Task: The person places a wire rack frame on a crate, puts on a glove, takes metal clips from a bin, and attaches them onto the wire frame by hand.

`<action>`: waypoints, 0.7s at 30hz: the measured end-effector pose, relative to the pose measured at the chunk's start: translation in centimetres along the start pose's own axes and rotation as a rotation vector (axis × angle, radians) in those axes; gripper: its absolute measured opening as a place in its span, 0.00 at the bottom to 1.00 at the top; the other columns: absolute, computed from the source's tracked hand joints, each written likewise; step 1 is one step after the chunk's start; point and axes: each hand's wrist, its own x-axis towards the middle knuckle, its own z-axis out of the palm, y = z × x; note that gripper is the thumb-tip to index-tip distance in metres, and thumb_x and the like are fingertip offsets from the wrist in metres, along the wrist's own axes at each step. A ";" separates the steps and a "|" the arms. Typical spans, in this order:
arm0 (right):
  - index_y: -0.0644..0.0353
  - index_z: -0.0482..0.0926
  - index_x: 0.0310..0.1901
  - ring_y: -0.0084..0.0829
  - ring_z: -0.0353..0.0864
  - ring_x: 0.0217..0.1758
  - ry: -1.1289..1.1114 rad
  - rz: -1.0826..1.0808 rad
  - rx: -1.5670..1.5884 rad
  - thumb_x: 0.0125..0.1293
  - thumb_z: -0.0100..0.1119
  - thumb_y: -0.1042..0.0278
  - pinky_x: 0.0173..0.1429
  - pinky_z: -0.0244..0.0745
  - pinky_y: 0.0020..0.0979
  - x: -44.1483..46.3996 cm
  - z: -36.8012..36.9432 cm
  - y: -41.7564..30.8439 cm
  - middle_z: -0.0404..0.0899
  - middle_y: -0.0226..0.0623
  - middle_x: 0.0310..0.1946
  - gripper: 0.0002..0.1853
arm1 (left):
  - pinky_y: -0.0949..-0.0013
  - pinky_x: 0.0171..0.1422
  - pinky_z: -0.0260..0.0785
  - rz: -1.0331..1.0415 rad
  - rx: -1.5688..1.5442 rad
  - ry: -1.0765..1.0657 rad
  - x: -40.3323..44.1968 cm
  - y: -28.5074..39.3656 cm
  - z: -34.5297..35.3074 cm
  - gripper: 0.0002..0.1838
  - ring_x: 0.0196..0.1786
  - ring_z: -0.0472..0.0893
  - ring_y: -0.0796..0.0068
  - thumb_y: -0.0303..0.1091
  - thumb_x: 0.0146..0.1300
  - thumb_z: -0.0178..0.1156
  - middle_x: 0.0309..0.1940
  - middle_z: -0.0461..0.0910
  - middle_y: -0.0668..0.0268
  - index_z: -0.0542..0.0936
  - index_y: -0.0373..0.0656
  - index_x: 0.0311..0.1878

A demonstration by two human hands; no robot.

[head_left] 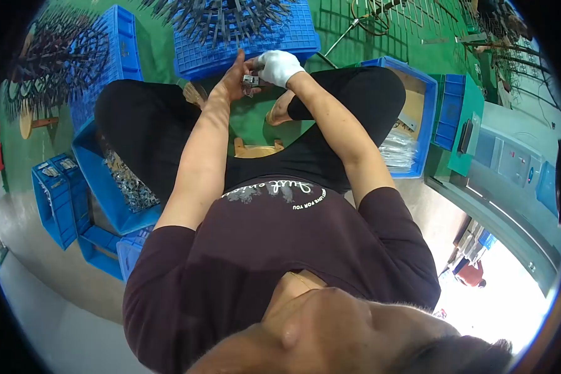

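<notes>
My left hand [233, 81], bare, is closed around small shiny metal parts [250, 80], their exact kind too small to make out. Its thumb points up towards the blue crate [246, 53]. My right hand [279, 67] wears a white glove and meets the left hand's fingertips from the right. Its fingers are curled in, and whatever they grip is hidden. Just beyond both hands, a dense bunch of dark metal strips [224, 19] fans out on top of the upturned-looking blue crate.
To my left, a blue bin [121, 212] holds many small metal pieces beside stacked blue crates [59, 199]. Another heap of dark strips [56, 68] stands far left. On my right, a blue bin [417, 165] contains clear plastic bags [397, 151]. Metal racks [411, 19] stand behind.
</notes>
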 end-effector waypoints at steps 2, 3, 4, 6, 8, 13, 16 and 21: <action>0.36 0.86 0.45 0.41 0.84 0.44 0.029 -0.011 -0.088 0.59 0.61 0.59 0.48 0.78 0.37 0.4 0.5 0.4 0.85 0.38 0.40 0.12 | 0.70 0.31 0.79 -0.026 0.043 -0.021 -0.4 0.7 0.5 0.47 0.41 0.85 0.70 0.78 0.63 0.29 0.47 0.81 0.67 0.68 0.49 0.67; 0.36 0.86 0.45 0.41 0.84 0.44 0.107 -0.051 -0.116 0.59 0.61 0.59 0.47 0.78 0.38 0.5 1.1 0.8 0.85 0.37 0.39 0.12 | 0.70 0.31 0.80 -0.012 0.026 -0.024 -0.3 0.7 0.3 0.45 0.40 0.85 0.70 0.77 0.63 0.30 0.45 0.82 0.67 0.70 0.49 0.66; 0.36 0.86 0.45 0.41 0.84 0.43 0.188 -0.095 -0.145 0.58 0.62 0.59 0.47 0.78 0.38 0.7 1.6 1.1 0.85 0.37 0.39 0.12 | 0.71 0.31 0.80 0.006 0.011 -0.026 -0.1 0.8 -0.1 0.44 0.40 0.85 0.70 0.76 0.64 0.31 0.44 0.82 0.67 0.71 0.49 0.64; 0.39 0.86 0.41 0.42 0.83 0.42 0.373 -0.151 -0.116 0.57 0.62 0.59 0.46 0.78 0.39 1.0 2.6 1.7 0.84 0.36 0.36 0.10 | 0.71 0.30 0.80 0.025 -0.067 0.028 0.2 0.8 -1.0 0.40 0.39 0.85 0.70 0.73 0.65 0.36 0.42 0.82 0.66 0.73 0.48 0.61; 0.42 0.87 0.39 0.42 0.83 0.43 0.452 -0.158 -0.031 0.57 0.62 0.59 0.46 0.77 0.39 0.4 2.0 0.8 0.84 0.36 0.36 0.09 | 0.73 0.29 0.80 0.032 -0.195 0.135 0.2 0.7 -1.5 0.35 0.38 0.85 0.69 0.69 0.67 0.44 0.40 0.82 0.64 0.76 0.46 0.56; 0.52 0.86 0.35 0.40 0.83 0.41 0.603 -0.043 0.089 0.55 0.62 0.63 0.47 0.78 0.36 2.1 3.5 1.9 0.84 0.36 0.36 0.08 | 0.73 0.24 0.75 0.083 -0.212 0.263 0.3 -0.1 -2.0 0.22 0.35 0.86 0.68 0.55 0.64 0.61 0.35 0.82 0.65 0.79 0.45 0.47; 0.52 0.86 0.36 0.40 0.83 0.42 0.600 -0.046 0.059 0.55 0.63 0.63 0.47 0.78 0.36 2.0 3.5 2.2 0.84 0.36 0.37 0.08 | 0.74 0.24 0.75 0.113 -0.237 0.236 0.0 0.0 -2.3 0.21 0.37 0.86 0.66 0.53 0.64 0.63 0.36 0.82 0.64 0.80 0.43 0.47; 0.51 0.85 0.33 0.41 0.83 0.38 0.647 -0.113 -0.025 0.56 0.63 0.57 0.42 0.78 0.38 1.5 3.0 0.2 0.83 0.37 0.34 0.09 | 0.77 0.24 0.75 0.136 -0.261 0.245 -0.8 0.4 -1.3 0.20 0.39 0.86 0.69 0.49 0.65 0.63 0.38 0.83 0.64 0.79 0.42 0.50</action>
